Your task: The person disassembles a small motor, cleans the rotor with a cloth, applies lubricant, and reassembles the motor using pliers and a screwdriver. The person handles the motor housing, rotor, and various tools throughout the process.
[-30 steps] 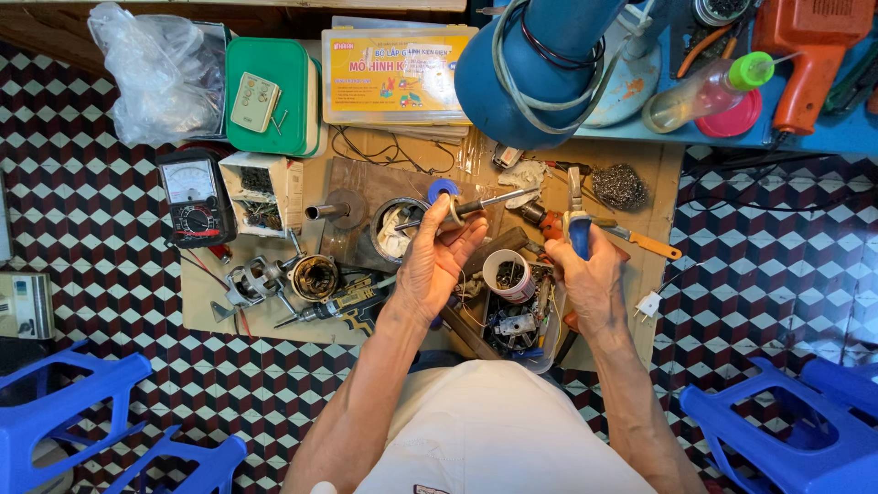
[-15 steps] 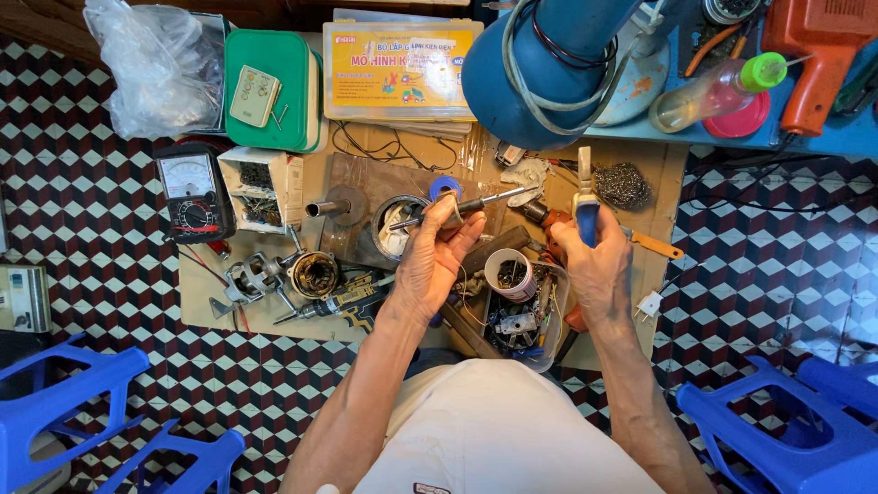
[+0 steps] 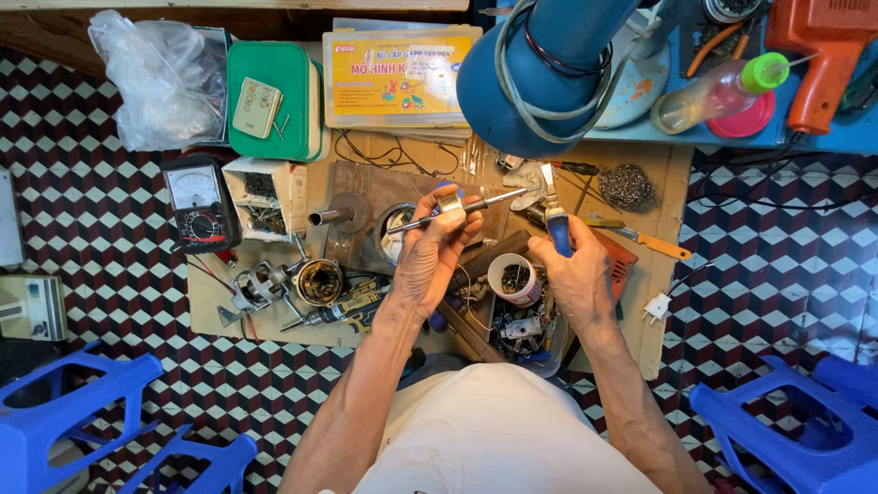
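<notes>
Cluttered wooden board (image 3: 658,302) on checkered floor; left hand (image 3: 437,252) grasps screwdriver (image 3: 462,209), right hand (image 3: 574,274) clenches blue-handled pliers (image 3: 554,215).

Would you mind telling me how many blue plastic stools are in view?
3, all cut off by the frame: one stool at lower left, a second stool beside it at the bottom edge, a third stool at lower right. Others may lie outside the view.

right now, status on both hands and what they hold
Left hand grip shut on soldering iron. Right hand grip shut on blue-handled pliers, jaws at the iron's tip. White cup sits between the hands.
</notes>
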